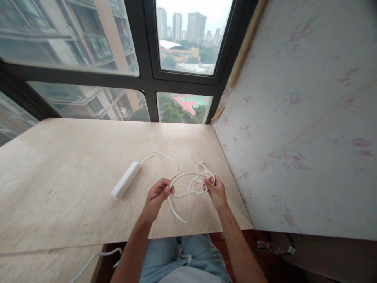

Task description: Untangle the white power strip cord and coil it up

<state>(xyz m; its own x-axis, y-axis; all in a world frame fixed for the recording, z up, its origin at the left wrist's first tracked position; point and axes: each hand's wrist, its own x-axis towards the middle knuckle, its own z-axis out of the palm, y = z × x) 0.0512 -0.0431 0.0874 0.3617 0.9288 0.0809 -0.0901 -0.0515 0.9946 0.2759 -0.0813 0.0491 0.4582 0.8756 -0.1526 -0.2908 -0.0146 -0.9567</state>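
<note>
A white power cord (pixel 188 174) lies in loose loops over the stone-look sill, running from a long white power strip (pixel 126 180) on the left. My left hand (pixel 159 192) pinches the cord at the left side of the loops. On the right side, my right hand (pixel 215 190) has its fingers closed on the cord too, with the thumb on top. The strip rests on its own, touched by neither hand. Beyond my right hand, the cord's far end (pixel 202 163) sits near the wall; its plug is too small to make out clearly.
The broad beige sill (pixel 73 165) ends at dark-framed windows (pixel 149 78) behind and a flower-papered wall (pixel 294 129) on the right. Another white cable (pixel 97 257) hangs at the lower left. Dark cords (pixel 277 249) lie below the sill at the lower right.
</note>
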